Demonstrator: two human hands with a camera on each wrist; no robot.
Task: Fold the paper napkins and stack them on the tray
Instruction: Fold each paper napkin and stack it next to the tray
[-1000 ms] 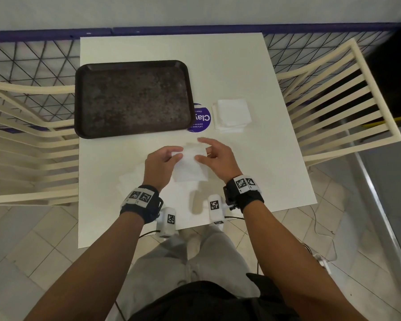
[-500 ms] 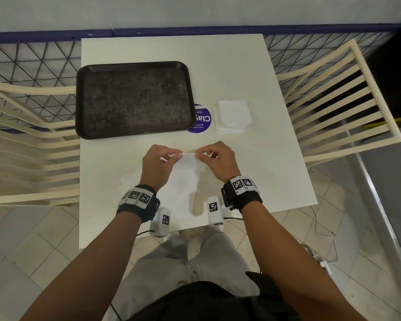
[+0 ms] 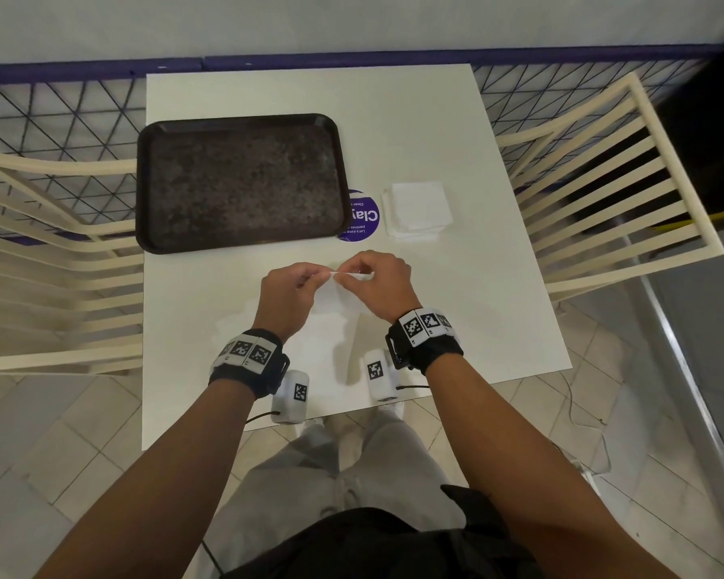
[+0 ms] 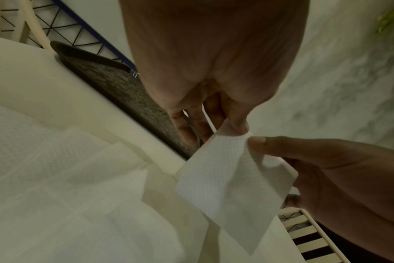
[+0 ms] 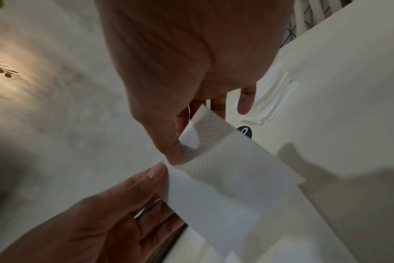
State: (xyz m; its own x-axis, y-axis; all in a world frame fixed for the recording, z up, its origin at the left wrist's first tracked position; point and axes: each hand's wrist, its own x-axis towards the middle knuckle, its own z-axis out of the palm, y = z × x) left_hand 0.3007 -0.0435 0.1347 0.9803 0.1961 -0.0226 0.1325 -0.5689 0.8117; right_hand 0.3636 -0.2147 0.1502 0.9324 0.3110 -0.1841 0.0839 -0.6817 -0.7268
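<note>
left hand (image 3: pixel 287 292) mid-frame, knuckles up, thumb+forefinger pinch napkin (image 4: pixel 231 179) top edge | right hand (image 3: pixel 377 282) just beside it, same pinch, other fingers loosely curled | napkin hangs lifted above table (image 3: pixel 456 131), lower centre | tray (image 3: pixel 239 181) upper left, bare | napkin stack (image 3: pixel 419 208) right of tray

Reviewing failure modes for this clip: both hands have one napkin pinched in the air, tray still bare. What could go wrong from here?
1. The left hand and right hand pinch the thin napkin at almost one spot on its top edge; pulling apart could tear it.
2. It hangs limp, so the fold may come out crooked.
3. Opened napkins lie loose on the table under the hands; a wrist could drag them on the way to the tray.
</note>
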